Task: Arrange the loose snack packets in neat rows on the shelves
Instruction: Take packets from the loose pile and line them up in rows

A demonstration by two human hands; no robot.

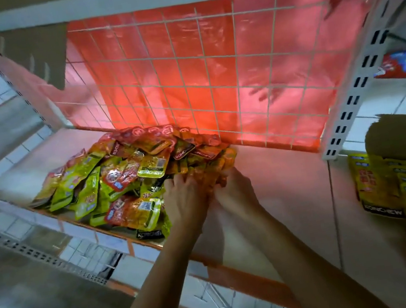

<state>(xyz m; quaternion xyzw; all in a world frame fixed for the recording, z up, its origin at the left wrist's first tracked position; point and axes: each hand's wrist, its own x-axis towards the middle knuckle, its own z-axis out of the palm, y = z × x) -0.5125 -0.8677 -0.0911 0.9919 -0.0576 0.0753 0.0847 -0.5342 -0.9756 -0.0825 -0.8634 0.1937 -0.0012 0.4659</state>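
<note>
Nearest the camera, the left hand (184,196) and right hand (233,191) meet low on the shelf (290,193), with the fingers of both curled round a bunch of orange packets (220,163) at the right edge of the heap. Beyond them, the heap of snack packets (109,176) lies jumbled, reaching the wire mesh back (184,77). No neat row stands on this shelf yet, so nearly all the arranging looks still to do.
</note>
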